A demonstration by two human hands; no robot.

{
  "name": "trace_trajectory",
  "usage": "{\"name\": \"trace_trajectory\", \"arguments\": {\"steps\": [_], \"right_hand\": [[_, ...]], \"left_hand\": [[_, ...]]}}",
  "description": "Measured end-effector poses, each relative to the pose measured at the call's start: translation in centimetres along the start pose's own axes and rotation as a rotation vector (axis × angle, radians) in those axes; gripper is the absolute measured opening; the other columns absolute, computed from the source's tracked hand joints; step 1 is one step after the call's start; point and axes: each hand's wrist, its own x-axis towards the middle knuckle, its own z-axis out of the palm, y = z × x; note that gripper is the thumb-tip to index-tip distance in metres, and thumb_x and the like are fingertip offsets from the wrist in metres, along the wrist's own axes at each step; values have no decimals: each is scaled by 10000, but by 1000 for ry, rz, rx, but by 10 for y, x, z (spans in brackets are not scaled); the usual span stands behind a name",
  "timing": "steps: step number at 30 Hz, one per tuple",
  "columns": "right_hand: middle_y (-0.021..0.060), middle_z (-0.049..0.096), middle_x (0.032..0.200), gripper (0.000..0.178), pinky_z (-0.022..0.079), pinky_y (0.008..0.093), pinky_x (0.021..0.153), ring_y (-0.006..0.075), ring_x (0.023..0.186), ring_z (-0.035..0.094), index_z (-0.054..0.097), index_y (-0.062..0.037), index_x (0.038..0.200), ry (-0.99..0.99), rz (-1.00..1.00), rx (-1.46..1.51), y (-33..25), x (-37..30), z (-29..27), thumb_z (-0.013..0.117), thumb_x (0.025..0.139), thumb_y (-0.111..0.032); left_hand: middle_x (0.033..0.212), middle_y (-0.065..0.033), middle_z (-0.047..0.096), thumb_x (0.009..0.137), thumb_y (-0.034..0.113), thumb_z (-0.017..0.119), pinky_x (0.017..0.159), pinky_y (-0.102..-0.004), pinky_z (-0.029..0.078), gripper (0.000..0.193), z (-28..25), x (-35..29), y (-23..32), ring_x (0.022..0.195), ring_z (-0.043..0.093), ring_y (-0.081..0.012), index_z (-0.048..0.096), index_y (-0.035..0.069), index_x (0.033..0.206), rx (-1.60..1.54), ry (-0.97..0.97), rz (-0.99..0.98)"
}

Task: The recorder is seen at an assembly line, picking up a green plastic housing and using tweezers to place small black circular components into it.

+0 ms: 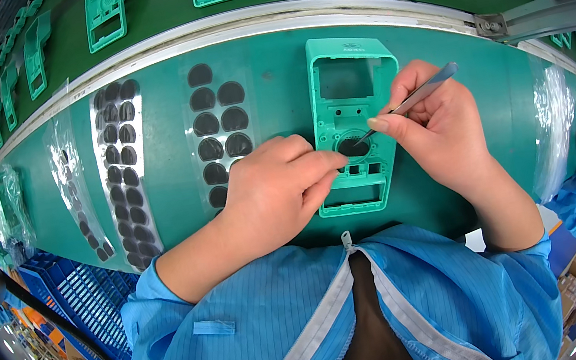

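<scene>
On our tabletop (280, 106) a plastic housing (329, 128) points lengthwise away, its black disc (349, 148) between right fingers (398, 128) pinching tweezers (431, 84) and left fingers (315, 163), grip unclear

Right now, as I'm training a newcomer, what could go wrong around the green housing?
The tip of the tweezers in the right hand is at the black disc in the green housing; a slip might crease or scratch it. Fingertips of the left hand are close by and could nudge it askew. That hand also overlaps the sheet of black discs in this view; a sweep might shift it.
</scene>
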Motion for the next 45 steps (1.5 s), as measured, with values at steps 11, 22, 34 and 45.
{"name": "trace_trajectory", "arguments": {"steps": [11, 22, 34, 45], "right_hand": [[0, 518, 598, 187, 356, 212, 446, 28, 504, 483, 518, -20, 805, 5, 8, -25, -3, 0, 0, 705, 795, -14], [24, 553, 623, 178, 393, 227, 457, 61, 509, 522, 538, -21, 795, 20, -40, -72, -1, 0, 1, 715, 782, -11], [31, 580, 625, 182, 394, 231, 450, 66, 499, 532, 535, -36, 809, 32, -60, -93, 3, -1, 2, 715, 787, -31], [40, 593, 621, 185, 398, 239, 448, 81, 489, 540, 536, -42, 807, 30, -72, -146, 2, -1, 1, 719, 778, -39]], "left_hand": [[755, -16, 597, 693, 21, 711, 496, -312, 456, 272, 2, -1, 2, 599, 552, -186, 725, 138, 939, 116, -15, 60], [756, -21, 589, 675, 4, 691, 519, -311, 458, 313, 2, 0, 4, 604, 545, -200, 714, 125, 963, 173, -33, 91], [724, -23, 554, 661, -3, 680, 506, -315, 444, 329, 2, 0, 6, 585, 517, -201, 714, 128, 961, 177, -27, 96], [729, -23, 559, 658, -3, 680, 500, -313, 442, 335, 2, 0, 6, 583, 517, -199, 715, 127, 965, 195, -40, 96]]}}
